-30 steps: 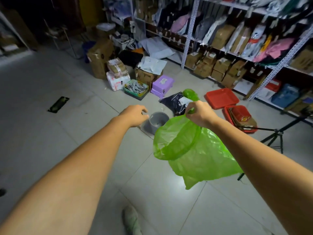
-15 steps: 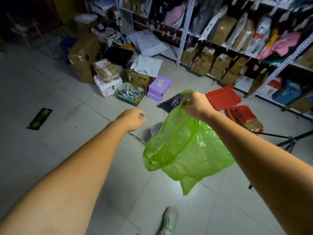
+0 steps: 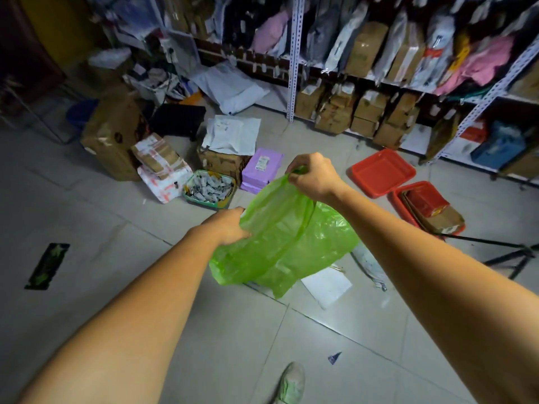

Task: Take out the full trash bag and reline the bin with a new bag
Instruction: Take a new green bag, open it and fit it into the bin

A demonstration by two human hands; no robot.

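While our shoe (image 3: 291, 384) stands on the tiled floor (image 3: 145, 287) at the bottom edge, both our bare forearms reach ahead and meet at the green bag (image 3: 280, 243), which hangs in the air between our hands, seemingly clear of the floor. Our left hand (image 3: 230, 225) grips the near side of its mouth, fingers curled over the film; our right hand (image 3: 313, 177), higher and farther out, pinches the far side of the rim, so the mouth is pulled partly open. We judge the bag thin, limp and empty, a fresh liner rather than the full one. As we read it, the task is past its middle: a new bag is in hand and being spread, while seating it in the bin and folding the rim over the edge are left. Whether the full bag has gone out we cannot tell, for none shows. The bin itself is not to be seen; it may sit behind the green film. Just beyond the bag lie a white sheet (image 3: 326, 285) and a grey pouch (image 3: 369, 265), both partly covered by it. Farther off are a green basket (image 3: 210, 189), a purple box (image 3: 262, 170) and red trays (image 3: 382, 172), with a dark tripod (image 3: 510, 252) beside them, then blurred shelving (image 3: 294, 53) whose parcels we cannot read
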